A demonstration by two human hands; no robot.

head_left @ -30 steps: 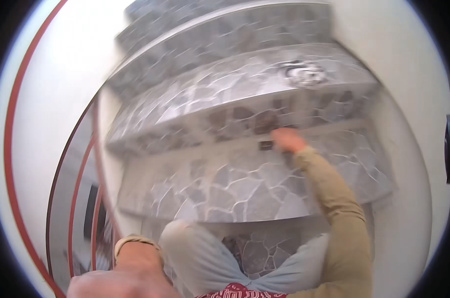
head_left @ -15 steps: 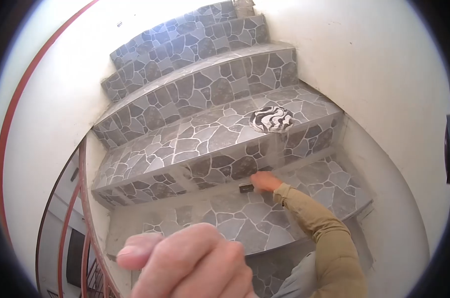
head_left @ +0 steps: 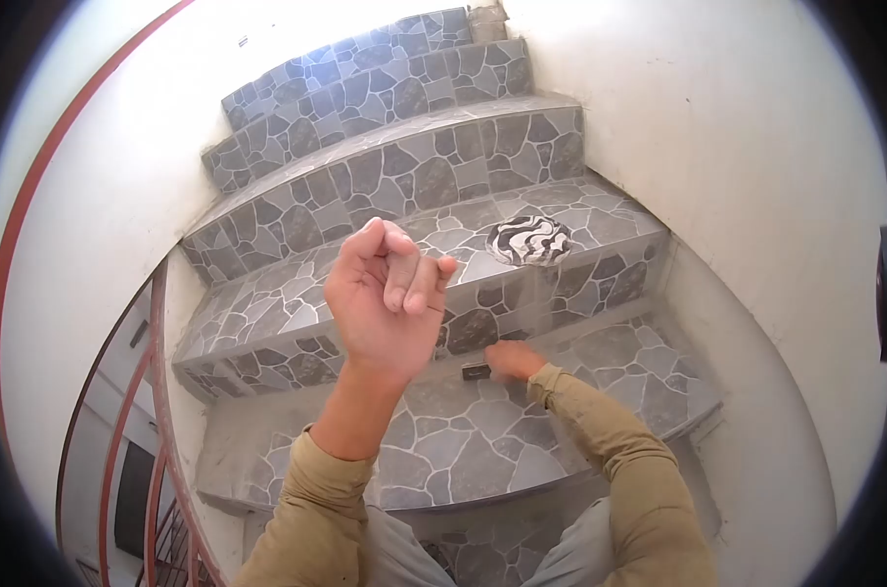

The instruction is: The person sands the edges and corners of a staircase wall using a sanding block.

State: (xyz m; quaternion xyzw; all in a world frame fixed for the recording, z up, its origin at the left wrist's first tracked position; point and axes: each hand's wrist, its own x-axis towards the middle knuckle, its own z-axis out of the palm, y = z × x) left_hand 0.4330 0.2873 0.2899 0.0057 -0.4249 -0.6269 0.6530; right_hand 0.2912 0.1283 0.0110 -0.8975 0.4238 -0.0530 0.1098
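Note:
My left hand is raised before the stairs, palm toward me. Its fingers are curled in, and nothing shows in them. Down on the lower step, my right hand is closed around one end of a small dark rectangular tool. That tool sits where the stone-patterned tread meets the riser; its exact kind cannot be made out. A crumpled black-and-white striped cloth lies on the step above, touched by neither hand.
Curved steps tiled in grey stone pattern rise ahead. A white wall bounds them on the right. A reddish metal railing runs along the left side. My knees show at the bottom, near the step's front edge.
My left hand has moved up and away from close to the camera, turning its palm into view. My right hand stays at the step joint with the tool, nearly in place.

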